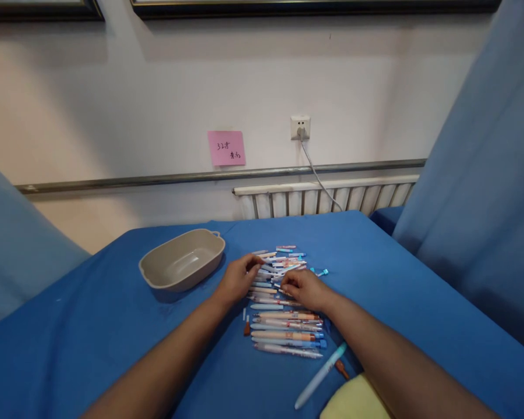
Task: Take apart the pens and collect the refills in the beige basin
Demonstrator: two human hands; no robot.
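Note:
Many pens lie across the blue cloth in front of me. The nearer ones form a neat row, such as a white pen with a light-blue clip end [288,343] and an orange-and-white pen [283,335]. Farther off is a loose heap of pens and pen parts [288,265]. My left hand [240,276] is at the heap's left side, thumb and fingers pinched together; what is between them is too small to make out. From the right, my right hand [305,288] reaches over the row with curled fingers, closed on a slim pen piece.
A beige oval basin [183,262] stands at the left. Nearer me are a pale-blue pen [318,378], a brown cap piece [341,369] and a yellow rounded object [356,401]. Another brown piece [247,327] lies left of the row. Behind are a radiator [288,201] and a plugged socket [300,127].

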